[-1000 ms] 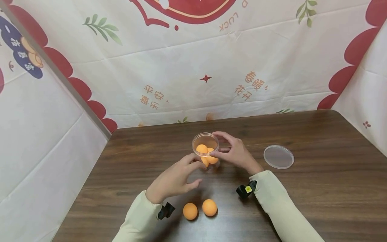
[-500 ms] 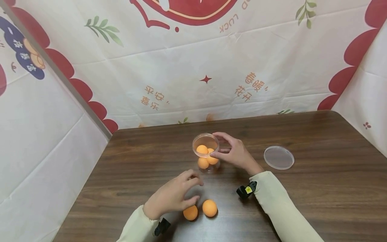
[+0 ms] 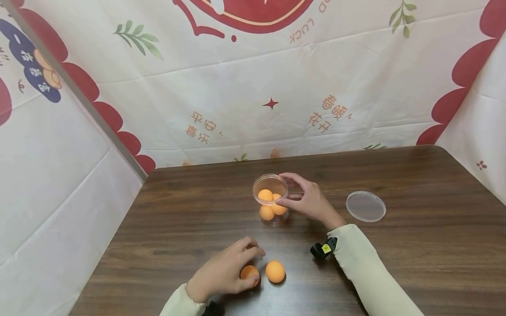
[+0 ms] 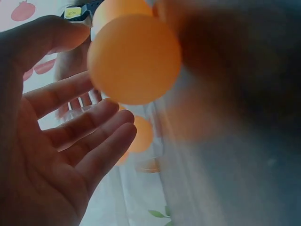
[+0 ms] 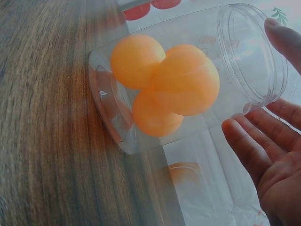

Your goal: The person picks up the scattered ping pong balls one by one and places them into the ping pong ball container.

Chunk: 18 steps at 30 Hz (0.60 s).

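A clear plastic jar (image 3: 270, 189) stands upright on the wooden table, uncovered, with orange ping-pong balls (image 5: 186, 80) inside; three show. My right hand (image 3: 310, 198) holds it by the threaded rim, thumb on the near side and fingers on the far side. Lower down, my left hand (image 3: 227, 268) reaches around a loose orange ball (image 3: 249, 274), its thumb and fingers spread on either side. The left wrist view shows this ball (image 4: 135, 59) close up beyond the loosely bent fingers (image 4: 106, 150), without a plain grip. A second loose ball (image 3: 275, 271) lies just to the right.
A round clear lid (image 3: 366, 206) lies flat on the table (image 3: 415, 245), right of the right hand. Behind the table's far edge hangs a white printed cloth (image 3: 237, 83). Both wrists wear black cameras (image 3: 323, 249).
My left hand has moved from beside the jar down toward the viewer, to the left loose ball. The right hand keeps its hold on the jar, which stays in place.
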Motion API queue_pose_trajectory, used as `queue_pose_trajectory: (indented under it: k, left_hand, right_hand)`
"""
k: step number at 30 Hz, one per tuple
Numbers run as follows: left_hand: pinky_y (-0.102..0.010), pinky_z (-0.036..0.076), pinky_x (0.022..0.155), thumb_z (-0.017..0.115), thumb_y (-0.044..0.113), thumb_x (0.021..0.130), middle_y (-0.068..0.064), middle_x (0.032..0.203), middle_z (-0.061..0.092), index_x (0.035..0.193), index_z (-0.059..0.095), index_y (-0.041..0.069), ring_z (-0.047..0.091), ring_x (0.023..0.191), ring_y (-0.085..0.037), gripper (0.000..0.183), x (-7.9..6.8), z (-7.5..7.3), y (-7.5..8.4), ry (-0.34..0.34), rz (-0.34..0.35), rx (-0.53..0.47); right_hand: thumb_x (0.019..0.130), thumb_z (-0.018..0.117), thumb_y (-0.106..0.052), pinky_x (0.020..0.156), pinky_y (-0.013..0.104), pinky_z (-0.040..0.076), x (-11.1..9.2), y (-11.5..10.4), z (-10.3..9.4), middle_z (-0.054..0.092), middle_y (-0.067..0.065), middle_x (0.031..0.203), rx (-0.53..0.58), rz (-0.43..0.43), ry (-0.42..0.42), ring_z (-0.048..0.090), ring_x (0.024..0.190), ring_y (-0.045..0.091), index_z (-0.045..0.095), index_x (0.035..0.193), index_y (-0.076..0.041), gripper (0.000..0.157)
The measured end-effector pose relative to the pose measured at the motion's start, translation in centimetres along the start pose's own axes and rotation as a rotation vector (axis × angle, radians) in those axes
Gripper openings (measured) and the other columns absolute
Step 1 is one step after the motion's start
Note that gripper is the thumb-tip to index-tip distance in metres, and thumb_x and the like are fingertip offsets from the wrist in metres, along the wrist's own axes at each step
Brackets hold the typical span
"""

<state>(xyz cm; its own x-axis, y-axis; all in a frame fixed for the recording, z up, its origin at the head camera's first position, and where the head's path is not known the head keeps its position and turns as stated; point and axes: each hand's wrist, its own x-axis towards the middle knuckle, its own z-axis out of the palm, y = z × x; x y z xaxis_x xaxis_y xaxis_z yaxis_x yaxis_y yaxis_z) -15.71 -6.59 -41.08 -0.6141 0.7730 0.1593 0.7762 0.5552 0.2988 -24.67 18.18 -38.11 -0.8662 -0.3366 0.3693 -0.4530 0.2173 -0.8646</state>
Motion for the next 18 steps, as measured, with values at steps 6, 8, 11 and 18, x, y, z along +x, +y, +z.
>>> queue_pose_trajectory:
  k: [6,8,11,18]
  left_hand:
    - [-0.015,0.043,0.074,0.066,0.027,0.076,0.004,0.108,0.047,0.11,0.057,0.014,0.05,0.087,-0.005,0.037,-0.3,1.1,0.0,-0.018,0.002,-0.022]
    - [-0.014,0.042,0.074,0.067,0.027,0.076,0.005,0.107,0.048,0.11,0.057,0.015,0.05,0.086,-0.004,0.038,-0.4,1.4,0.0,-0.026,0.0,-0.033]
    - [-0.012,0.041,0.072,0.068,0.027,0.075,0.006,0.105,0.048,0.11,0.057,0.017,0.048,0.084,-0.002,0.038,-0.5,1.6,0.0,-0.044,-0.002,-0.048]
    - [-0.008,0.038,0.068,0.069,0.027,0.075,0.007,0.101,0.049,0.108,0.057,0.018,0.046,0.078,0.002,0.037,-0.6,1.5,-0.1,-0.065,0.0,-0.047]
  right_hand:
    - [0.072,0.073,-0.007,0.077,0.044,0.049,-0.1,0.1,0.0,0.052,0.021,0.12,0.009,0.002,-0.001,0.05,0.11,0.039,0.046,0.124,0.001,0.059]
    - [0.072,0.073,-0.006,0.077,0.045,0.049,-0.1,0.1,0.0,0.052,0.022,0.12,0.015,0.003,0.001,0.05,0.109,0.039,0.046,0.123,0.002,0.059]
    - [0.072,0.073,-0.007,0.077,0.044,0.05,-0.1,0.1,0.0,0.052,0.021,0.12,0.011,0.002,0.0,0.051,0.109,0.037,0.046,0.124,0.001,0.059]
    - [0.072,0.073,-0.006,0.077,0.039,0.05,0.1,0.0,0.0,0.051,0.023,0.12,0.003,-0.009,-0.002,0.05,0.11,0.039,0.046,0.123,0.002,0.058]
